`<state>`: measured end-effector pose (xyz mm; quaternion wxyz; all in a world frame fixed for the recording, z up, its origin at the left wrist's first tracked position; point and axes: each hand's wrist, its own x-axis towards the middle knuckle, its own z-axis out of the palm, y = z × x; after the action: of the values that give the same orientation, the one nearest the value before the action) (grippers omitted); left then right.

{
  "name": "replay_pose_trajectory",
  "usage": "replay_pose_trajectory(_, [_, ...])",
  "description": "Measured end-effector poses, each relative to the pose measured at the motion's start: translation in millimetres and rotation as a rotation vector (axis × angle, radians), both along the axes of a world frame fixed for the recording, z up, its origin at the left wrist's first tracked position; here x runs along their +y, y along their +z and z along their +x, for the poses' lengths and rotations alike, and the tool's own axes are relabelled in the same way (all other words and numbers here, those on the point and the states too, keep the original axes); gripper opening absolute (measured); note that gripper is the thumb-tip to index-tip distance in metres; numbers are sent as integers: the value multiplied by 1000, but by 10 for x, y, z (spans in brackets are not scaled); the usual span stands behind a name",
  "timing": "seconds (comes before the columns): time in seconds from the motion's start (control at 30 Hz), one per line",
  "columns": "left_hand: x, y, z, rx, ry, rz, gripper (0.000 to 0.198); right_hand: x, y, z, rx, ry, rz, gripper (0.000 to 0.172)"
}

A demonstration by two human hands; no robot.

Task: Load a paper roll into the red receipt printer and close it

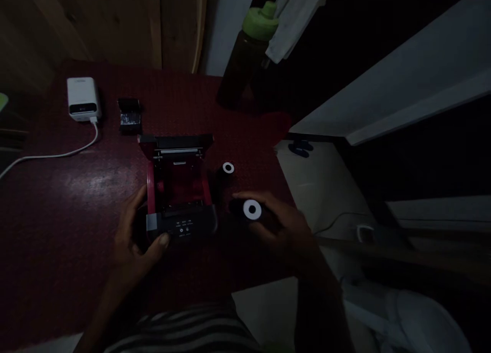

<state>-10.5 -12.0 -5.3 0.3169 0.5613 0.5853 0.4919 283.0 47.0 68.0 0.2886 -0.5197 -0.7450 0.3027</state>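
Observation:
A small black and red printer-like device (182,222) sits on the dark red table with its lid raised, showing a red inner compartment with no roll visible in it. My left hand (134,240) grips its left side, the thumb on the front panel near the buttons. To the right of the device, my right hand (282,227) holds a dark roll with a white ring-shaped end (252,210) between thumb and fingers. A smaller-looking roll with a white end (228,168) stands between the device and my right hand, farther back, touched by neither hand.
A white power bank (82,100) with a white cable (57,155) lies at the back left, beside a small black item (130,116). A tall dark bottle with a green lid (247,53) stands at the back right. The table's right edge (289,189) drops to the floor.

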Motion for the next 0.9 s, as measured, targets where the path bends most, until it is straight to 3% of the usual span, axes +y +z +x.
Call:
replay_pose_trajectory(0.1, [1, -67, -4, 21, -3, 44, 82, 136, 365, -291, -166, 245, 131, 30])
replay_pose_trajectory(0.17, [2, -93, -12, 36, -16, 65, 81, 270, 473, -606, -349, 391, 153, 25])
replay_pose_trajectory(0.3, [4, -97, -9, 39, -34, 109, 82, 473, 491, -1193, -768, 453, 86, 30])
replay_pose_trajectory(0.4, [7, -81, 10, 34, -32, 121, 82, 551, 465, -1415, -886, 458, -31, 39])
replay_pose_trajectory(0.67, [-8, -81, 34, -14, -33, 71, 84, 752, 341, -1453, -873, 485, -174, 33])
replay_pose_trajectory(0.9, [-5, -63, 28, 10, -24, 75, 82, 767, 193, -1310, -745, 493, -134, 34])
